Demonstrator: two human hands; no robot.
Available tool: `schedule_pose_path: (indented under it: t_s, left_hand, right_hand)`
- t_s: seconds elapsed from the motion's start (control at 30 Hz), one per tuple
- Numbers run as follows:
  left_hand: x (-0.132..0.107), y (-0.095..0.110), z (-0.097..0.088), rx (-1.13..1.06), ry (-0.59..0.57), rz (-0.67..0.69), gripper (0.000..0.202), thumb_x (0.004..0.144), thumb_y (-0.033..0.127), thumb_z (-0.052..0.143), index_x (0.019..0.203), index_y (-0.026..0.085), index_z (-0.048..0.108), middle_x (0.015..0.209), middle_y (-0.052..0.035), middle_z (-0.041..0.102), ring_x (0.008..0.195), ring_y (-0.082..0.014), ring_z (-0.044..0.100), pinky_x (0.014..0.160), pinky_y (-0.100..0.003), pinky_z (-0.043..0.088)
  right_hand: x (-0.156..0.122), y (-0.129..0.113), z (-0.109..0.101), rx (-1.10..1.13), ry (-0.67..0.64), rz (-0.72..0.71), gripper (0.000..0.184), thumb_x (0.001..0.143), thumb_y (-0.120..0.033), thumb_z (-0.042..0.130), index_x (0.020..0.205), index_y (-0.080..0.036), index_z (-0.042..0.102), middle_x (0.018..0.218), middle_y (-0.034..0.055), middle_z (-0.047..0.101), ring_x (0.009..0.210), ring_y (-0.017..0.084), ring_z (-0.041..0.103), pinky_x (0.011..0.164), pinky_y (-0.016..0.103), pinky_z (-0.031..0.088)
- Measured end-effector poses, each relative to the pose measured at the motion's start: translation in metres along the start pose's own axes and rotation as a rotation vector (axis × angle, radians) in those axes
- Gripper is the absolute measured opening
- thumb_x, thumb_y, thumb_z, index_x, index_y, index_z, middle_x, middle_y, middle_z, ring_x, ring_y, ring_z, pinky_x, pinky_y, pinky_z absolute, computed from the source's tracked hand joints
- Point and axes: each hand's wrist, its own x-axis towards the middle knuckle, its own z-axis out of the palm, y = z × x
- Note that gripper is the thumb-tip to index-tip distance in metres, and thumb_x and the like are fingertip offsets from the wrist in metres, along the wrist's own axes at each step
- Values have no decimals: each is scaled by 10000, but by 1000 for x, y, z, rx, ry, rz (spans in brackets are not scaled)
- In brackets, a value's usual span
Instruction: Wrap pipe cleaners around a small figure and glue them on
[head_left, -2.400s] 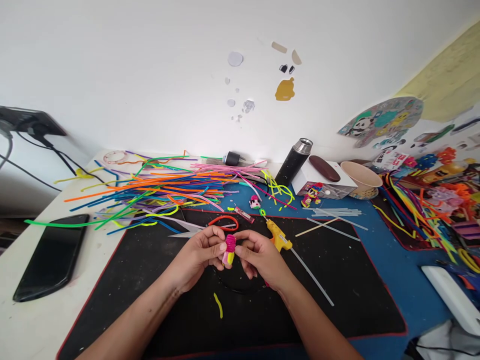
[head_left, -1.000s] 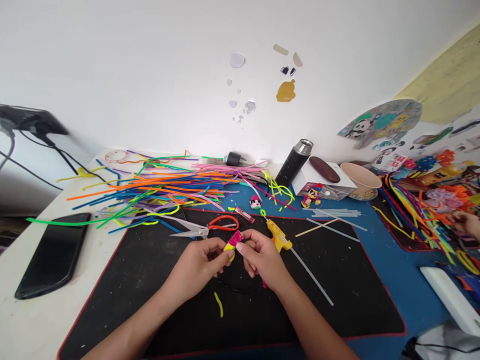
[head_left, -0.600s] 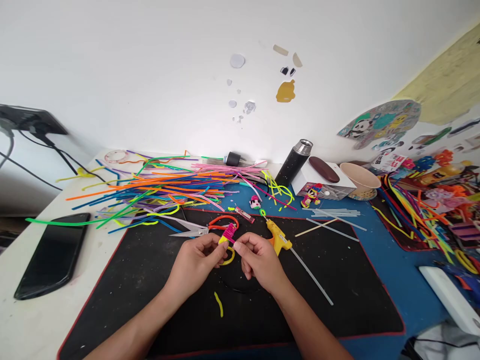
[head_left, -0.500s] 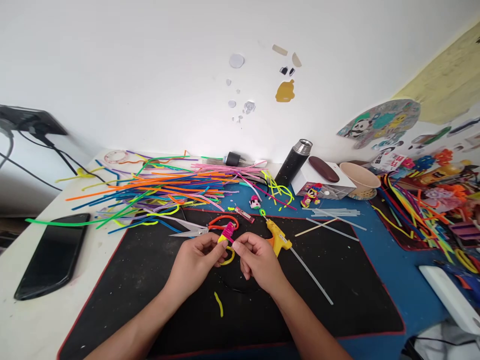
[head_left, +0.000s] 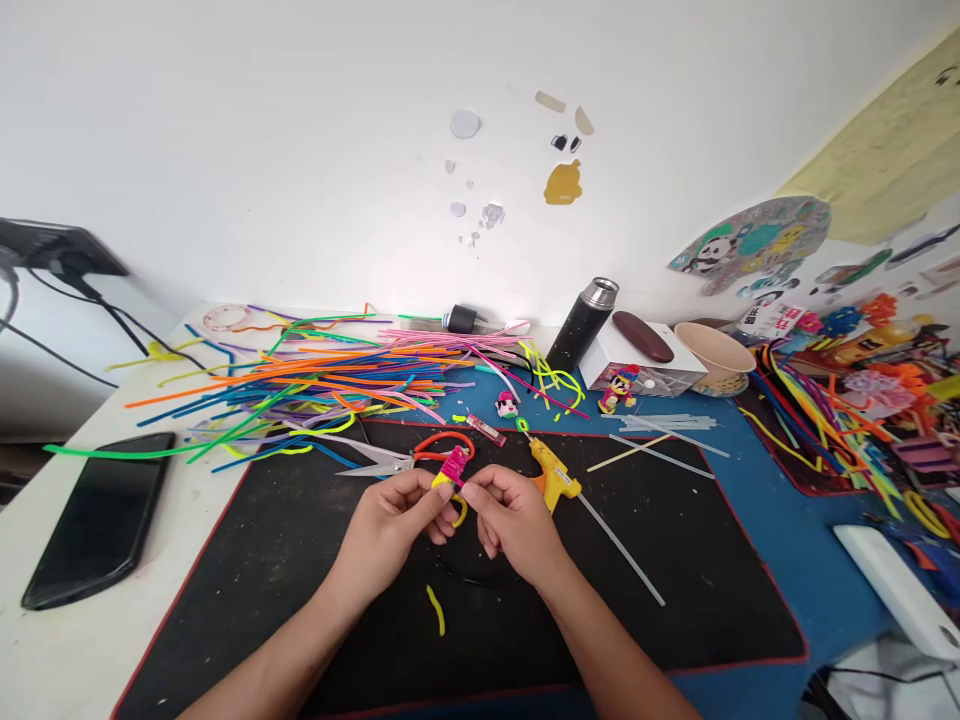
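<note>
Between my hands is a small magenta and yellow pipe cleaner piece (head_left: 453,466), its magenta part in close zigzag folds or coils. My left hand (head_left: 390,525) is closed, pinching its lower yellow part between thumb and finger. At the right side of the piece, my right hand (head_left: 517,520) pinches the magenta pipe cleaner's end, most of it hidden by the fingertips. Scissors (head_left: 379,463) with red-orange and yellow handles lie open just behind my left hand. A yellow hot glue gun (head_left: 555,475) lies beyond my right hand, a glue stick in its back.
A black mat (head_left: 300,590) lies under my hands, with a short yellow pipe cleaner scrap (head_left: 436,610). Many coloured pipe cleaners (head_left: 315,375) are heaped behind. A phone (head_left: 101,520) is at left; a black flask (head_left: 583,325), a white box (head_left: 637,360) and a bowl (head_left: 716,355) stand at right.
The magenta end between the hands shows shorter, and my right fingers are slightly nearer the piece. The whole view has shifted a little.
</note>
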Motion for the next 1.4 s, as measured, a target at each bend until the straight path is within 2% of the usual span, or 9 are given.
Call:
schedule_pose_path:
  t_s: [0.13, 0.37, 0.6, 0.83, 0.97, 1.1, 1.27, 1.4]
  left_hand:
    - [-1, -4, 0, -83, -32, -21, 369, 812, 514, 839, 754, 158, 762, 672, -57, 754, 557, -161, 680, 528, -236, 537]
    - [-6, 5, 0, -74, -103, -17, 384, 807, 519, 844, 742, 148, 772, 671, -57, 746, 546, -153, 678, 507, -224, 544]
    - [-8, 5, -1, -360, -200, -235, 348, 760, 447, 902, 730, 129, 764, 600, -50, 735, 441, -125, 658, 407, -169, 495]
    - [-11, 1, 0, -510, -289, -366, 331, 719, 412, 925, 741, 111, 789, 527, -45, 697, 361, -108, 615, 341, -134, 443]
    - [-11, -4, 2, -610, -306, -424, 310, 707, 375, 929, 723, 101, 786, 463, -24, 640, 315, -85, 556, 314, -121, 382]
    - [-15, -6, 6, -749, -303, -474, 281, 678, 315, 949, 703, 85, 788, 436, -4, 597, 311, -56, 502, 311, -113, 349]
    - [-19, -11, 11, -862, -362, -494, 265, 718, 310, 932, 720, 82, 798, 428, 15, 561, 306, -38, 448, 303, -114, 329]
    - [-15, -20, 12, -750, -345, -459, 331, 738, 400, 920, 759, 93, 800, 432, 12, 571, 304, -54, 471, 313, -125, 358]
  right_hand:
    - [1, 4, -1, 47, -14, 18, 449, 849, -633, 749, 800, -201, 636, 389, -121, 419, 303, 82, 399, 351, 201, 278]
    - [4, 5, -1, 78, -47, 47, 433, 835, -609, 780, 804, -195, 655, 400, -119, 435, 311, 78, 396, 350, 198, 283]
    - [1, 0, -2, 168, -127, 66, 426, 805, -572, 833, 786, -190, 643, 405, -122, 448, 313, 68, 399, 348, 188, 286]
    - [-2, 3, -6, 225, -158, 61, 430, 762, -505, 898, 970, -178, 714, 600, -69, 619, 361, 55, 479, 336, 167, 284]
    - [-3, -3, -7, 242, -203, 27, 447, 777, -444, 903, 1114, -184, 763, 673, -48, 655, 385, 47, 487, 347, 164, 304]
    - [-3, -8, -5, 269, -227, -15, 462, 783, -404, 906, 1174, -200, 769, 692, -45, 668, 389, 43, 482, 351, 165, 313]
    - [-3, -3, -5, 309, -222, -21, 342, 784, -389, 910, 1028, -189, 778, 659, -50, 656, 382, 42, 465, 338, 163, 322]
    - [-4, -2, -8, 303, -193, -27, 292, 807, -392, 894, 959, -178, 766, 573, -74, 593, 363, 37, 418, 335, 161, 308]
